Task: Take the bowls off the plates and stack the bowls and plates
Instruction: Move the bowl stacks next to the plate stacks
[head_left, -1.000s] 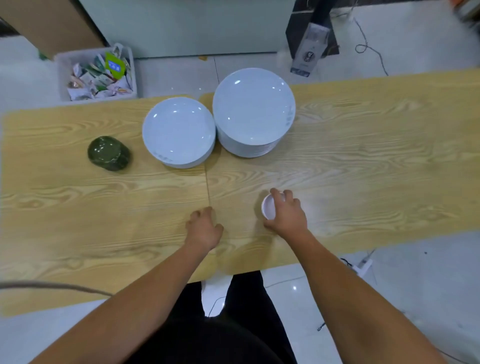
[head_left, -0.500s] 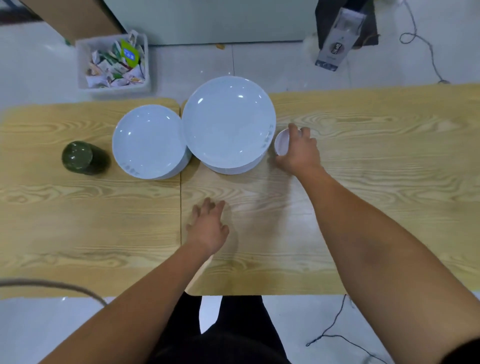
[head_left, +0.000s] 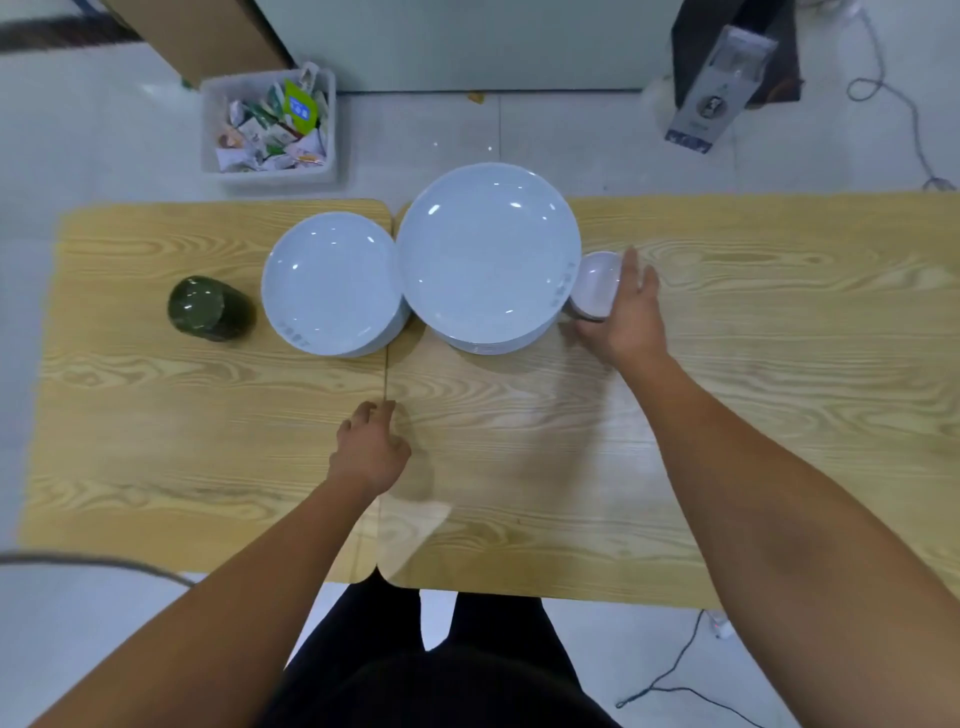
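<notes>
A small white bowl (head_left: 597, 283) sits tilted just right of a tall stack of large white plates (head_left: 488, 254), touching its rim. Something greyish shows under the bowl; I cannot tell whether it is more bowls. My right hand (head_left: 631, 322) is around the bowl, thumb on its near side and fingers along its right and far side. A lower stack of smaller white plates (head_left: 330, 283) stands left of the large stack. My left hand (head_left: 369, 452) rests on the wooden table (head_left: 753, 364) near the middle seam, holding nothing, fingers loosely bent.
A dark green jar (head_left: 208, 309) lies on the table left of the smaller plates. Beyond the far edge, a white bin (head_left: 267, 127) of wrappers and a boxed item (head_left: 722, 88) stand on the floor. Cables trail on the floor at the right.
My right hand carried the small bowl from the near middle of the table up to the right side of the large plate stack. My left hand stayed on the table.
</notes>
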